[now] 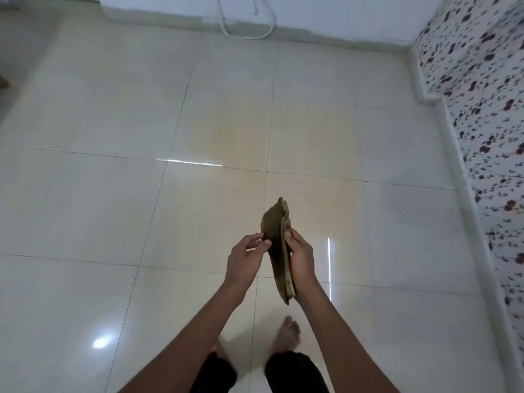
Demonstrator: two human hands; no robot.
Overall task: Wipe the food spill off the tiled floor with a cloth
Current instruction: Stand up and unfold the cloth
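A brown folded cloth (276, 245) hangs upright in the air above the glossy cream tiled floor (113, 194). My right hand (301, 258) grips the cloth along its right edge. My left hand (246, 258) pinches the cloth's left edge between thumb and fingertips. A faint yellowish stain (215, 140) shows on the tiles ahead of my hands, near the middle of the floor.
A bed with a flowered sheet (482, 109) runs along the right side. The white wall (312, 12) closes the far end, with a white cable (246, 35) looping down to the floor. My bare foot (289, 333) stands below the cloth.
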